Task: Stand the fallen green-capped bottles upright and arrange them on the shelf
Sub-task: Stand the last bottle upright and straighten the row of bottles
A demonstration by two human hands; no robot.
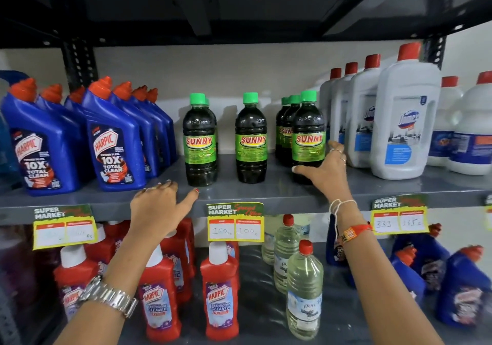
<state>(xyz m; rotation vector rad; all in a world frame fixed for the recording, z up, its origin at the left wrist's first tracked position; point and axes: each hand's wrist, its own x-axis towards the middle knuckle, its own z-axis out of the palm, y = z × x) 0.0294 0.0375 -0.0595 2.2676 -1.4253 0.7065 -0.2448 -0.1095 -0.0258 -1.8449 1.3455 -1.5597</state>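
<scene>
Several dark green-capped Sunny bottles stand upright on the grey middle shelf (239, 193). One stands at the left (199, 142) with another partly hidden behind it, and one in the middle (250, 138). At the right is a row of three, the front one (308, 137) nearest me. My right hand (323, 170) wraps around the lower right side of that front bottle. My left hand (159, 203) rests on the shelf's front edge, fingers spread, just below the left bottle and not touching it.
Blue Harpic bottles (111, 142) crowd the shelf's left; white red-capped jugs (404, 121) stand close on the right. Yellow price tags (235, 222) hang from the shelf edge. The lower shelf holds red Harpic bottles (221, 291) and clear bottles (303, 291).
</scene>
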